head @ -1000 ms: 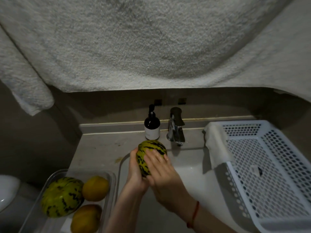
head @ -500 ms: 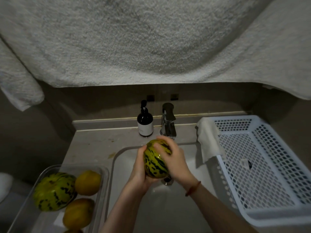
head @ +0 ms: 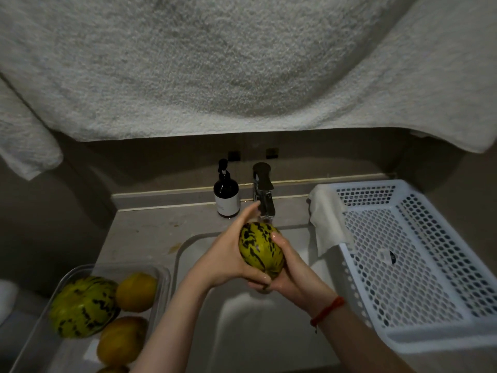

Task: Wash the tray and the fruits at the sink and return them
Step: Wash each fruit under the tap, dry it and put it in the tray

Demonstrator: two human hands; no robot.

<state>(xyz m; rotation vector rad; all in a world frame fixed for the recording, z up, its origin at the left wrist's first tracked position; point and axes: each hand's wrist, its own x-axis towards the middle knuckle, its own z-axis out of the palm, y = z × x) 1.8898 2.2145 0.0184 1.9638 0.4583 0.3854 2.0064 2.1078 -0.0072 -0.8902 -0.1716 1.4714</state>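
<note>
In the head view, the oval green-and-yellow melon with dark streaks [head: 259, 250] has gone from leaning slightly left half a second ago to tilting the other way. Its long axis now runs from upper left, just under the chrome faucet [head: 265, 195], down to lower right. The left hand [head: 228, 258], which earlier cupped it from below, now lies along its left flank with the fingers reaching up toward the spout. The right hand [head: 289, 273], earlier draped over the top, now wraps the lower right end, fingers curled under it. Both hands grasp the fruit, above the pale sink basin [head: 236, 319]. At lower left the clear plastic tray [head: 161, 281] holds a larger streaked green melon [head: 83, 305] beside yellow-orange round fruits [head: 135, 292].
</note>
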